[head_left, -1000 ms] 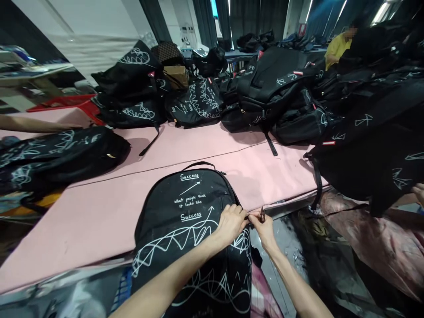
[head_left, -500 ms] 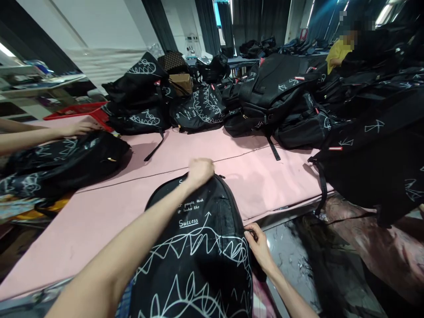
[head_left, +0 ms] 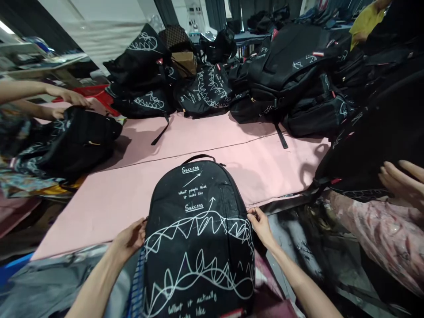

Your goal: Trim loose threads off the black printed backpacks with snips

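A black backpack (head_left: 202,247) with white scribbled lines and the printed word "Success" faces me at the near edge of the pink-covered table (head_left: 109,203). Its top handle (head_left: 198,157) arches up free. My left hand (head_left: 133,236) grips the bag's left side, the fingertips partly hidden behind its edge. On the opposite side, my right hand (head_left: 260,224) pinches the edge around the same height. The lower end of the backpack runs out of the picture.
Black backpacks (head_left: 205,92) are piled along the table's far side. At left, a co-worker's hands (head_left: 71,98) handle another backpack (head_left: 79,141). A person's hand (head_left: 402,181) is beside a large black bag (head_left: 374,128) at right. A red crate (head_left: 94,90) stands behind.
My left hand has left the top handle and come down to the bag's left side. My right hand stays at the right edge. Both neighbouring backpacks have shifted and tilted.
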A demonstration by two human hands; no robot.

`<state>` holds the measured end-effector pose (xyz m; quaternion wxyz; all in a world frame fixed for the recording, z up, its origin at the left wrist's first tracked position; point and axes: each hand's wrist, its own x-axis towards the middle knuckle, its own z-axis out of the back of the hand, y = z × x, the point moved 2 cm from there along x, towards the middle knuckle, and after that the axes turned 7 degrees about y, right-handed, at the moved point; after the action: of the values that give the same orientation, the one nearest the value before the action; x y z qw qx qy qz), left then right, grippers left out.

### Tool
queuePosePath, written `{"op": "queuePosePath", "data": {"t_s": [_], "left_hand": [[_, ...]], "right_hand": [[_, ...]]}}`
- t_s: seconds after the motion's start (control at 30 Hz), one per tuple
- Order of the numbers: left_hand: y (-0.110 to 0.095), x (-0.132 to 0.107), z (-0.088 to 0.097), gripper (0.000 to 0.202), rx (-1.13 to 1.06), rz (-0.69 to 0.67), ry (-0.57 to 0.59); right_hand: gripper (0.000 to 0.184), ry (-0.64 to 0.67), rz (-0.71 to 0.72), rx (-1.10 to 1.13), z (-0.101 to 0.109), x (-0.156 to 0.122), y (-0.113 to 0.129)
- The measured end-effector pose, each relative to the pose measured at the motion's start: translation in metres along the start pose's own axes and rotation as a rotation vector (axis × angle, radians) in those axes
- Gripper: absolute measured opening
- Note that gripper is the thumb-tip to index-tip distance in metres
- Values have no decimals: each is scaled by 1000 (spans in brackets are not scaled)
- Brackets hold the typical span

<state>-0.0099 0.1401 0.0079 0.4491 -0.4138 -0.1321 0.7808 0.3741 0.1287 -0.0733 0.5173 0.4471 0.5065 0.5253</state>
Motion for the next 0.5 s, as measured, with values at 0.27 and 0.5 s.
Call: {"op": "queuePosePath", "data": {"t_s": [0.27,0.5], "left_hand": [[41,-30,-4,42,-282,-144,220],[40,-17,12,56,-107,-272,392]], "right_hand": [[15,-56,52,-88,5,-10,16],[33,108,309,-566,-21,-42,55]]}}
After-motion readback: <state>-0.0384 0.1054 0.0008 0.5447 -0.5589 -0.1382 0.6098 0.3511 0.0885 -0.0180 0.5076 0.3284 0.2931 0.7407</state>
